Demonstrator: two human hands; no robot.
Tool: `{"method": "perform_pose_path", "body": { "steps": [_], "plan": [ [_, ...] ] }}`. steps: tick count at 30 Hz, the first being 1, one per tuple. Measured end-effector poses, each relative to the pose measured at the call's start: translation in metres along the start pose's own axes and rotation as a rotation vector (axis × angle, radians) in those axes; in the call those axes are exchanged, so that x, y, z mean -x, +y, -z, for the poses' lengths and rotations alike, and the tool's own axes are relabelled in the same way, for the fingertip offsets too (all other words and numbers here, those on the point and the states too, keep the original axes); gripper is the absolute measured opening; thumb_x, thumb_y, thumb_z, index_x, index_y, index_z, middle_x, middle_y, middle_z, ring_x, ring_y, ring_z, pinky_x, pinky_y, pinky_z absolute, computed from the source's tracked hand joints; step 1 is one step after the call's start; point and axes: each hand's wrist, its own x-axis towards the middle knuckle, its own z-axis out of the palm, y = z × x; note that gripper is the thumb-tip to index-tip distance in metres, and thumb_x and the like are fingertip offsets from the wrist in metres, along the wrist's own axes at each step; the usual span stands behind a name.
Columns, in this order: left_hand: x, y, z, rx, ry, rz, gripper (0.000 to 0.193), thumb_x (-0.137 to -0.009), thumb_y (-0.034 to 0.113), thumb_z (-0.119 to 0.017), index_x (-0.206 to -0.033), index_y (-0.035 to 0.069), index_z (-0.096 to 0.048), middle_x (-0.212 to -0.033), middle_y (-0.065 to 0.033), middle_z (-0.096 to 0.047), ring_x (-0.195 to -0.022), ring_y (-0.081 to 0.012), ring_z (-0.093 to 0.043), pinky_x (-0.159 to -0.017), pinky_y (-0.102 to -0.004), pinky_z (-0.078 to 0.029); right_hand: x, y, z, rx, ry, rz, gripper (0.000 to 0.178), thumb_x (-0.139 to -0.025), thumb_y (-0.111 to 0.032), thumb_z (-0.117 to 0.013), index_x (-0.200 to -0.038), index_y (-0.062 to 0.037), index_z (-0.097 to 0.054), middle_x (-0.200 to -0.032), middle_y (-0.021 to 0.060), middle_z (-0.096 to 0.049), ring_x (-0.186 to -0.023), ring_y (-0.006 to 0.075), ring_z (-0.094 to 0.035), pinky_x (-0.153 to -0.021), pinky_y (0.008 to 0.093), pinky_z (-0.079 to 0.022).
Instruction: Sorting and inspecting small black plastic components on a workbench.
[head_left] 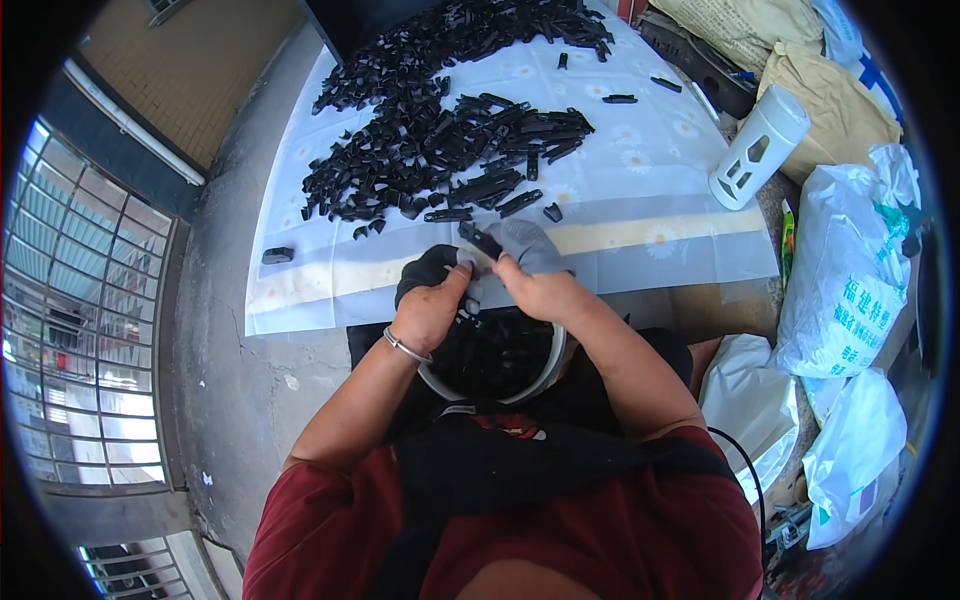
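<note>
Black plastic covers much of the scene, going from left to right. A single black clip (277,255) lies alone on the concrete floor (225,300), just off the left edge of the pale flowered sheet (620,215). On the sheet, a broad heap of black plastic pieces (440,140) spreads from its far left corner toward the middle, with a few strays nearer the right edge.

Near the sheet's front edge, the left hand (430,300), wearing a dark fingertip glove and a metal bangle (405,346) at the wrist, has its fingers curled together and pinching one end of a small black plastic piece (480,240). The right hand (535,275), in a grey fingertip glove, touches the left and pinches the same piece from the other side, fingers pressed together. The piece sits between both hands, above a round white-rimmed basin (555,358) filled with more black parts, which rests in the person's lap.

Further right, a white cut-out bottle (758,150) stands tilted at the sheet's right edge. White printed sacks (845,290) and tan sacks (835,110) pile beyond it.
</note>
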Motion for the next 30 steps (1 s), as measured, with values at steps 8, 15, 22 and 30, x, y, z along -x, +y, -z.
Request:
{"method": "perform_pose_path", "body": {
  "steps": [8, 15, 22, 30],
  "plan": [
    [-0.008, 0.003, 0.002, 0.835, 0.117, 0.29, 0.018, -0.082, 0.006, -0.056, -0.095, -0.005, -0.057, -0.091, -0.0115, -0.061, -0.083, -0.0191, -0.059, -0.075, -0.0286, -0.048, 0.005, -0.023, 0.002, -0.049, 0.144, 0.198, 0.027, -0.081, -0.024, -0.057, -0.097, -0.0024, -0.055, -0.081, 0.0069, -0.057, -0.073, 0.0205, -0.056, -0.062, 0.0309, -0.043],
    [0.003, -0.001, -0.01, 0.879, 0.132, 0.269, 0.022, -0.078, 0.011, -0.064, -0.093, -0.004, -0.059, -0.091, -0.0074, -0.06, -0.083, -0.0152, -0.058, -0.075, -0.0266, -0.046, 0.007, -0.035, 0.003, 0.464, 0.128, 0.288, 0.015, -0.07, -0.02, -0.062, -0.077, -0.0075, -0.058, -0.078, 0.0088, -0.059, -0.071, 0.0264, -0.056, -0.062, 0.0386, -0.043],
    [0.005, 0.001, 0.003, 0.714, 0.026, 0.295, 0.021, -0.078, 0.012, -0.065, -0.092, -0.003, -0.059, -0.086, -0.0045, -0.061, -0.078, -0.0112, -0.057, -0.07, -0.0226, -0.044, 0.006, -0.031, 0.004, 0.368, 0.103, 0.325, 0.013, -0.071, -0.019, -0.06, -0.079, -0.0089, -0.059, -0.078, 0.0068, -0.059, -0.073, 0.0246, -0.056, -0.063, 0.0379, -0.043],
    [0.002, 0.005, 0.002, 0.798, 0.002, 0.267, 0.029, -0.085, 0.025, -0.058, -0.102, 0.001, -0.059, -0.091, -0.0075, -0.061, -0.081, -0.0125, -0.057, -0.075, -0.0217, -0.043, 0.009, -0.028, -0.005, 0.077, 0.2, 0.32, 0.022, -0.074, -0.012, -0.062, -0.095, -0.0054, -0.06, -0.096, 0.0082, -0.061, -0.083, 0.0268, -0.058, -0.071, 0.037, -0.045]
  ]
}}
